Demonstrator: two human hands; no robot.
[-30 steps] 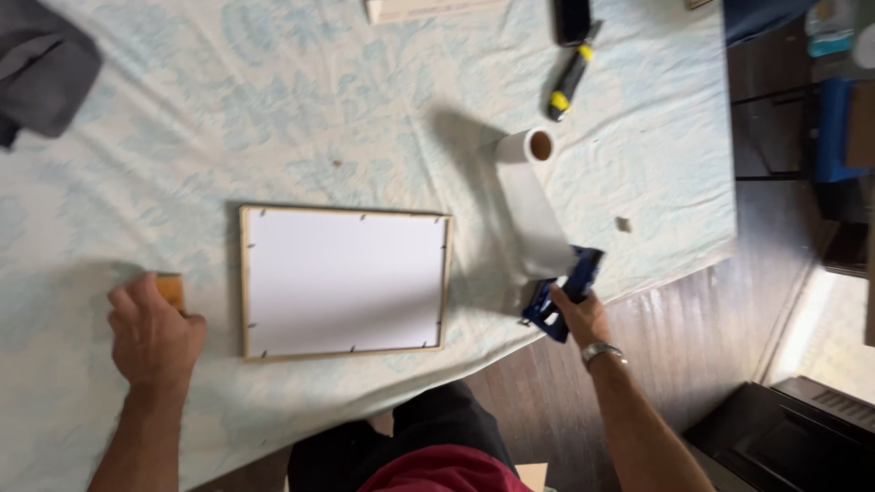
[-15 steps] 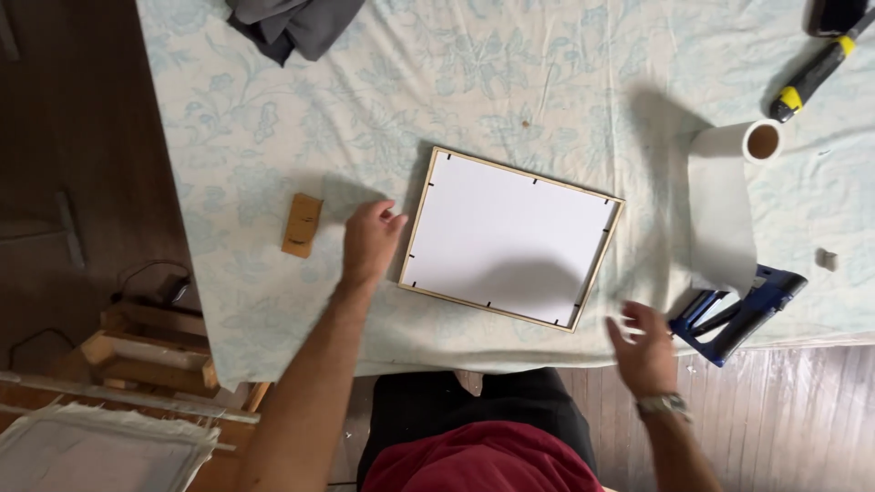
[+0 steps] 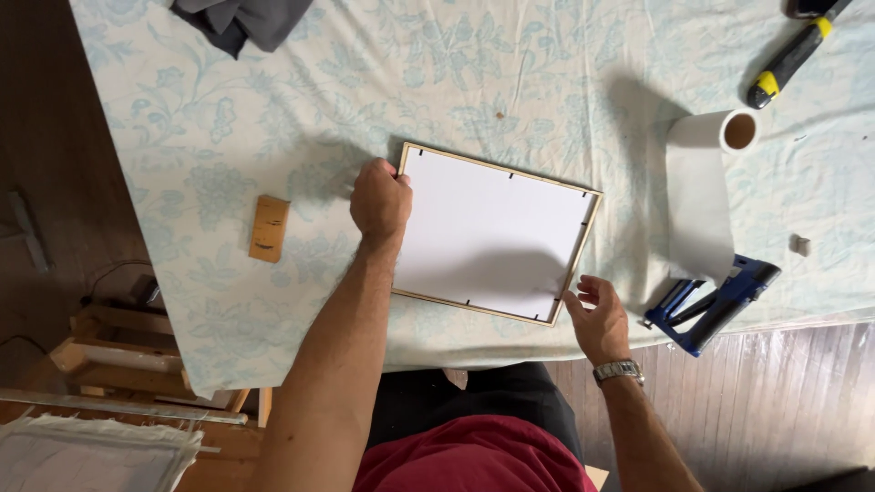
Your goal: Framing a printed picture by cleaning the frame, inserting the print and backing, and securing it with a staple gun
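A thin wooden frame with a white backing (image 3: 497, 232) lies face down and slightly turned on a table under a pale floral cloth (image 3: 273, 118). My left hand (image 3: 381, 202) grips the frame's left edge near its upper corner. Fingers apart, my right hand (image 3: 597, 317) sits at the frame's lower right corner and touches it or nearly so. A blue staple gun (image 3: 715, 301) rests just right of that hand, near the table's front edge.
A small wooden block (image 3: 270, 228) lies left of the frame. A partly unrolled white paper roll (image 3: 702, 187) lies to the right, with a yellow-black utility knife (image 3: 788, 64) above it. Grey cloth (image 3: 246, 20) sits at the far edge. Wooden strips (image 3: 100, 342) lie on the floor.
My left hand left the wooden block and took the frame's left edge. My right hand let go of the staple gun and came to the frame's lower right corner.
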